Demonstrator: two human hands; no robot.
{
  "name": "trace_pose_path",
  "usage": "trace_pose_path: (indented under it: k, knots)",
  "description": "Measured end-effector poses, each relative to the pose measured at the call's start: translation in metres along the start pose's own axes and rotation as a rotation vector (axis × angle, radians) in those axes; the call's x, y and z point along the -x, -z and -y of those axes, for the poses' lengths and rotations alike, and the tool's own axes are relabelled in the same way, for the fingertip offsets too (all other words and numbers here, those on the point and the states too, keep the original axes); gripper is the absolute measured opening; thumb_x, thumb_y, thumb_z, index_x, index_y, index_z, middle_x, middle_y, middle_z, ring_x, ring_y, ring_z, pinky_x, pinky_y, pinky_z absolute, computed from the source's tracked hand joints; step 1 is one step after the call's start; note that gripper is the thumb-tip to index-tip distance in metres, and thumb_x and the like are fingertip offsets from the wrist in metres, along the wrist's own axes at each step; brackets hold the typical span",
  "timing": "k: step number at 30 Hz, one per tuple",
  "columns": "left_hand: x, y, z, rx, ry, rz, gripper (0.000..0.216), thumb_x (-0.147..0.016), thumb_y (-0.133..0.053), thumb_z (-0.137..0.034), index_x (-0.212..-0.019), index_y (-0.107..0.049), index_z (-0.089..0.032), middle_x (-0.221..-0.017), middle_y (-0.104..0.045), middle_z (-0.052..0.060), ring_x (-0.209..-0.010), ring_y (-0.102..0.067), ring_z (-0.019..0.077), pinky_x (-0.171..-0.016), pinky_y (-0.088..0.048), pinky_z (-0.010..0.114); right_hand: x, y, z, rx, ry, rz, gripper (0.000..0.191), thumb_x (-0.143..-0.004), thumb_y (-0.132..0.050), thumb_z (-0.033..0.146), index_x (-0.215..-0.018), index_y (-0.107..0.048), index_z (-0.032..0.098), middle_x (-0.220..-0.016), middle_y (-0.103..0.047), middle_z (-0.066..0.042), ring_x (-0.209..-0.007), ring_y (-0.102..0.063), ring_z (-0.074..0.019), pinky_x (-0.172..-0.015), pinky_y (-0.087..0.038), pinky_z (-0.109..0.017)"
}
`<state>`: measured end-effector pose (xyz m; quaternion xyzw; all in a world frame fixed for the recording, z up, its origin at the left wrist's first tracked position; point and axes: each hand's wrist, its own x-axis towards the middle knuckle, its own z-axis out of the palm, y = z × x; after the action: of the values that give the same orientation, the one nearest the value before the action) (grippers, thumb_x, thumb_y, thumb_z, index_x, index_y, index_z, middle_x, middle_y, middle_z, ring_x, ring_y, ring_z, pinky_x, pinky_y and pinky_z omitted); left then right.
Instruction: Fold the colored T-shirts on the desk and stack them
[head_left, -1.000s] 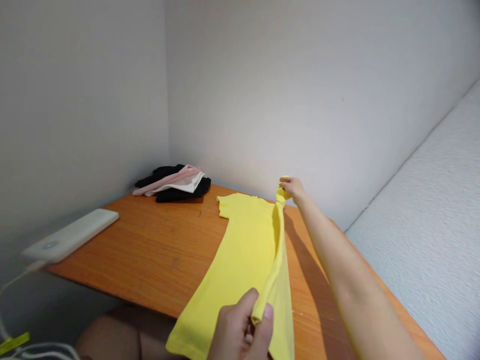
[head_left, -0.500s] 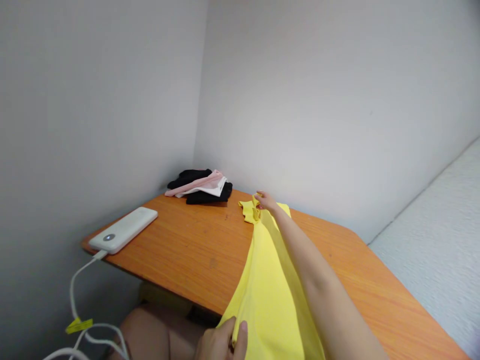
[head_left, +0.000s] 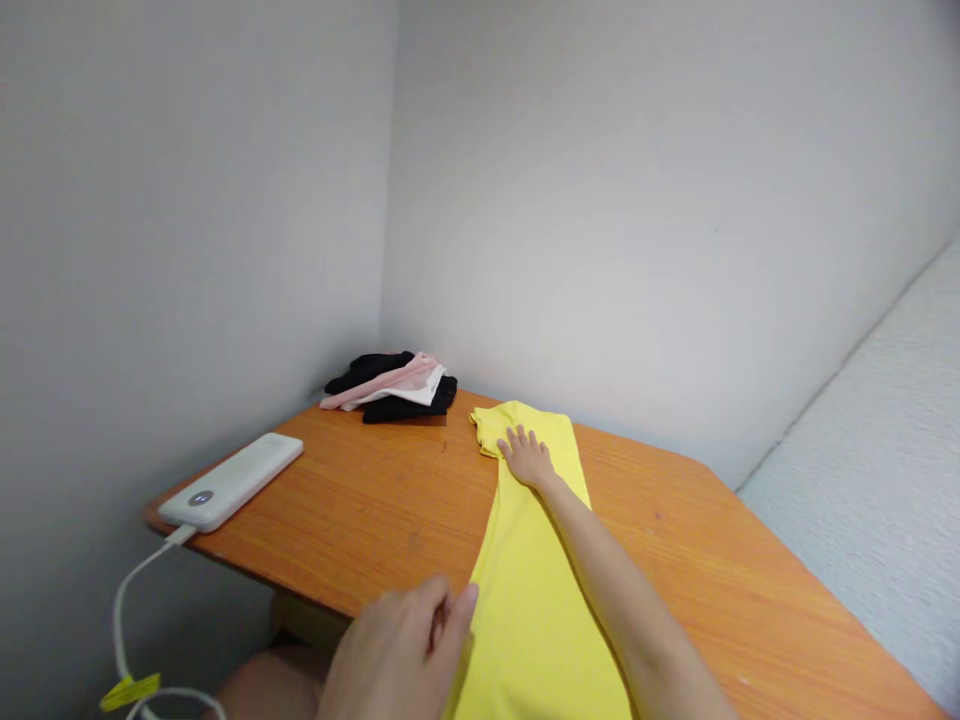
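A yellow T-shirt [head_left: 536,600], folded lengthwise, stretches from the far side of the table towards me. Its short sleeve [head_left: 486,428] lies out to the left at the far end. My right hand [head_left: 527,458] rests flat on the cloth near that sleeve, fingers spread. Beside the shirt's left edge, close to me, is my left hand [head_left: 401,650]. Its fingers are loosely curled, with a gap between thumb and forefinger and no cloth visible there. The thumb tip meets the shirt's edge in view. The shirt's near end is out of frame.
Folded black, pink and white clothes [head_left: 394,385] lie in a pile at the table's back corner. A white power bank [head_left: 232,480] sits at the left edge, its white cable [head_left: 120,610] hanging off. Walls border the wooden table [head_left: 720,560] behind and at left.
My right hand has let go of the bunched sleeve area and now lies flat on the shirt. The cloth has been laid flatter. My left hand has come off the shirt's edge and moved left.
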<state>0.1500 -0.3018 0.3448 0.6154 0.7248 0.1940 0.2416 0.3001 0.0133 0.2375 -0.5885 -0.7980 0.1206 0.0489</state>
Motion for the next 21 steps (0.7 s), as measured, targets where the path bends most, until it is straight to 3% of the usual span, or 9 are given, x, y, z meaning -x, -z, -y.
trace_pose_path:
  k: [5,9,12,16,21]
  knots:
    - [-0.107,0.008,-0.036,-0.148,-0.059,-0.221,0.047,-0.099,-0.03,-0.045,-0.089,-0.067,-0.018,-0.082,-0.072,0.008,-0.076,-0.067,0.0195,-0.061,-0.037,0.027,0.001,-0.005,-0.002,0.043,0.014,0.004,0.06,-0.102,-0.016,0.05,-0.156,-0.018,0.024,-0.162,-0.01,-0.007,-0.148,-0.005,-0.0304,-0.116,-0.01,-0.054]
    - [-0.205,-0.005,-0.043,-0.274,-0.026,-0.212,0.037,-0.098,-0.039,-0.036,-0.1,-0.068,-0.013,-0.1,-0.071,0.015,-0.097,-0.067,0.0245,-0.077,-0.045,0.03,0.0,-0.002,-0.004,0.054,0.037,0.001,0.059,-0.101,-0.018,0.04,-0.156,-0.018,0.019,-0.161,-0.011,-0.007,-0.147,-0.008,-0.0326,-0.116,-0.011,-0.053]
    - [-0.263,-0.015,-0.04,-0.32,0.01,-0.196,0.031,-0.097,-0.047,-0.036,-0.105,-0.066,-0.012,-0.108,-0.069,0.013,-0.102,-0.064,0.0228,-0.089,-0.048,0.037,0.0,-0.002,-0.005,0.049,0.048,-0.008,0.061,-0.099,-0.023,0.04,-0.156,-0.018,0.018,-0.161,-0.011,-0.008,-0.147,-0.008,-0.0336,-0.115,-0.012,-0.055]
    - [-0.321,-0.029,-0.029,-0.374,0.088,-0.194,0.037,-0.094,-0.055,-0.043,-0.115,-0.061,-0.014,-0.117,-0.064,0.01,-0.106,-0.062,0.0221,-0.095,-0.049,0.045,-0.002,-0.005,-0.006,0.018,0.052,-0.021,0.064,-0.097,-0.022,0.043,-0.156,-0.018,0.018,-0.161,-0.009,-0.008,-0.147,-0.006,-0.033,-0.115,-0.009,-0.056]
    - [-0.369,-0.047,-0.017,-0.397,0.139,-0.152,0.042,-0.093,-0.054,-0.048,-0.117,-0.06,-0.014,-0.12,-0.062,0.011,-0.11,-0.06,0.0239,-0.096,-0.048,0.047,-0.003,-0.005,-0.008,-0.034,0.046,-0.038,0.065,-0.096,-0.023,0.045,-0.155,-0.021,0.02,-0.161,-0.01,-0.006,-0.147,-0.007,-0.0323,-0.116,-0.008,-0.053]
